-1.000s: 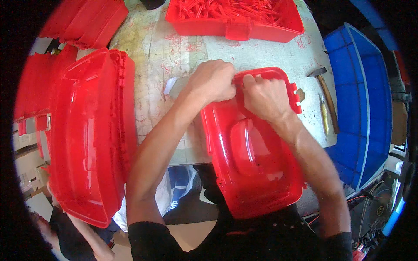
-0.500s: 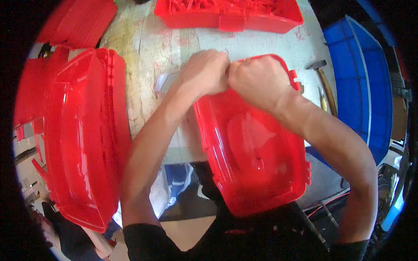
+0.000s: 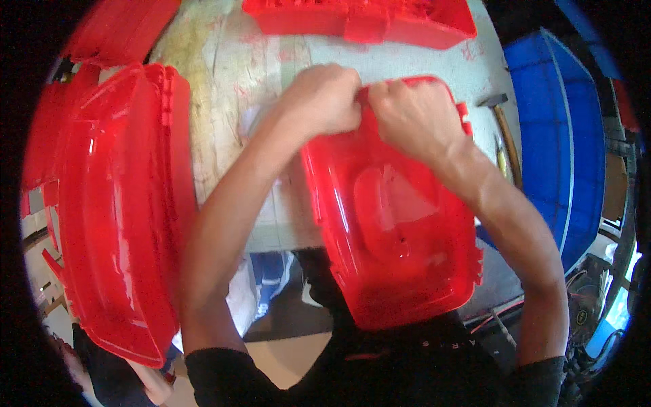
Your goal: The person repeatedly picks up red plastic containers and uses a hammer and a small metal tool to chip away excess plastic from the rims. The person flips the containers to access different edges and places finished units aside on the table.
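Note:
A glossy red plastic box shell (image 3: 407, 224) with notched tabs along its sides lies in front of me. Its near end reaches my black shirt, while the far end is over the table. My left hand (image 3: 330, 100) is closed at the far left corner of its rim. Beside it, my right hand (image 3: 417, 122) is curled over the far rim, knuckles up. Both hands' fingertips are hidden, so their exact grip on the rim does not show. A narrow gap separates the two hands.
Nested red shells (image 3: 112, 203) stand at the left, more red parts (image 3: 125, 30) behind them. A red box (image 3: 407, 30) sits at the table's far edge. On the right are a hammer (image 3: 508, 129), a yellow-handled tool (image 3: 502, 159) and a blue crate (image 3: 556, 149). Another person's arm (image 3: 149, 381) shows lower left.
My hands have moved slightly apart along the far rim, the left one a little farther away. The whole view has shifted a little, and the shell stays in front of me.

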`<state>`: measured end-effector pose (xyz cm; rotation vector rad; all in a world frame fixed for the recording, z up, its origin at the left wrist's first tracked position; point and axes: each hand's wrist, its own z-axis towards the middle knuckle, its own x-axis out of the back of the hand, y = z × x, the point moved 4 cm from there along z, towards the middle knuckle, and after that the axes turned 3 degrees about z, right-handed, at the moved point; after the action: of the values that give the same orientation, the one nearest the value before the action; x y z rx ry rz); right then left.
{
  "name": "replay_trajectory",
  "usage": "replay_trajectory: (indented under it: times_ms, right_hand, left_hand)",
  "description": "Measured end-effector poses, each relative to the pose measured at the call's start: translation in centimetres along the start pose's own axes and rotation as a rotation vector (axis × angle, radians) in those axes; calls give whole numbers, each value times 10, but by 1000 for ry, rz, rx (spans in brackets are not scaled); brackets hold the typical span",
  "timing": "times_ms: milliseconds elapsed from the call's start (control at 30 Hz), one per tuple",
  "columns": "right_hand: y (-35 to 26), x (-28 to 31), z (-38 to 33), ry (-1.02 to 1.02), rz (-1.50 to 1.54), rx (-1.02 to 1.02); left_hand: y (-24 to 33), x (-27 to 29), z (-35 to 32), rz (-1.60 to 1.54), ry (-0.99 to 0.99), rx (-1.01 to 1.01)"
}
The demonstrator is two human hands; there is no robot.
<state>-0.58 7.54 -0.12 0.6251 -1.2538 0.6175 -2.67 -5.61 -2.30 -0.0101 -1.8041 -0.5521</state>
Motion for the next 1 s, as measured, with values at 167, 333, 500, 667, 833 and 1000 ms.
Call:
replay_trajectory:
  times_ms: [167, 333, 500, 667, 833, 1000]
  right_hand:
    - [31, 33, -13, -86, 273, -135]
    - [35, 36, -33, -129, 49, 71]
    - [116, 49, -117, 325, 329, -373]
    - [147, 22, -222, -43, 302, -734]
    - [126, -11, -253, 120, 288, -777]
    - [122, 7, -275, 285, 824, -911]
  left_hand:
    - [5, 1, -1, -185, -72, -72]
    - [-11, 0, -12, -763, -159, -140]
    - [-39, 1, -59, -461, -29, 194]
    - [-49, -22, -165, -471, 422, 455]
    - [0, -13, -247, -229, -126, 919]
    - [90, 50, -167, -210, 584, 387]
